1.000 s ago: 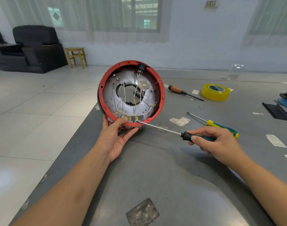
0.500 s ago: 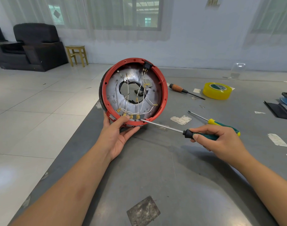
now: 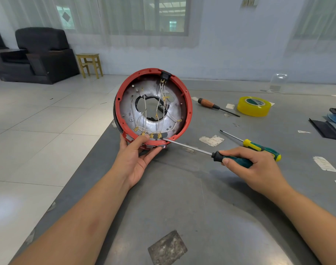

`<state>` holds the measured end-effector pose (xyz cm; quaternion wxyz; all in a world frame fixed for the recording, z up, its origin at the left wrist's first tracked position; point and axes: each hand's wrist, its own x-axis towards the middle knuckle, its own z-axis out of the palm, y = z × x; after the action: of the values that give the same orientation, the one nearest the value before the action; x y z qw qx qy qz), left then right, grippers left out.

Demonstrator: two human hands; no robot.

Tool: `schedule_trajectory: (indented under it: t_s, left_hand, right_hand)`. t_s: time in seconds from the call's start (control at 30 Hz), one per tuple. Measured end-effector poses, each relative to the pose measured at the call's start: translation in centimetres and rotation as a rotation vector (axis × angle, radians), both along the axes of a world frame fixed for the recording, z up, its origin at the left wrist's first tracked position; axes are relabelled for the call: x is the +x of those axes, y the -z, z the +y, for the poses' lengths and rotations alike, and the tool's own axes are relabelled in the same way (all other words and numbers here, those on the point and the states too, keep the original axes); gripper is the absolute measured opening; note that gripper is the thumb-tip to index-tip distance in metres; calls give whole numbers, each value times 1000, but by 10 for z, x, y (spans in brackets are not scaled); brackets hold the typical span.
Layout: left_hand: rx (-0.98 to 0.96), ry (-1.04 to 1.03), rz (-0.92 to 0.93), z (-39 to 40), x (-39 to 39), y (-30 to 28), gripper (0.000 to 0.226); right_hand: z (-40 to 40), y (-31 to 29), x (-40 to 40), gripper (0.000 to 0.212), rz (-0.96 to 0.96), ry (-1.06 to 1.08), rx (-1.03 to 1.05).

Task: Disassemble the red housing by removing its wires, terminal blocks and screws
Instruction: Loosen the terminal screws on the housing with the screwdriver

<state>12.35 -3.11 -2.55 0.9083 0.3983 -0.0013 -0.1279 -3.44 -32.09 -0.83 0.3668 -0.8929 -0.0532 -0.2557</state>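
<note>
step: terminal row being worked, judged early, wires all still fitted | right hand (image 3: pixel 257 167) clenched on screwdriver (image 3: pixel 234 159), tip set at rightmost gold terminal (image 3: pixel 159 136) | left hand (image 3: pixel 136 157) grips housing (image 3: pixel 189 111) lower rim, held tilted at counter (image 3: pixel 201 207) edge | next: square tip seating needed, slip risk | housing holds wires (image 3: pixel 159 104), black switch (image 3: pixel 166 75)

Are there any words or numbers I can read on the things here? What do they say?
None can be read.
Yellow tape roll: green label inside its core, print too blurred.
Red housing: no lettering visible.
Screwdriver in the right hand: no print visible.
Paper scraps on the table: marks too faint.
</note>
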Motion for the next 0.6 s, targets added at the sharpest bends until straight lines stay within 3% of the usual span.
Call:
schedule_trajectory:
  t_s: [0.6]
  left_hand:
    - [-57, -81, 54, -4, -3, -4, 65]
  right_hand:
    - [6, 12, 4, 26, 22, 4, -26]
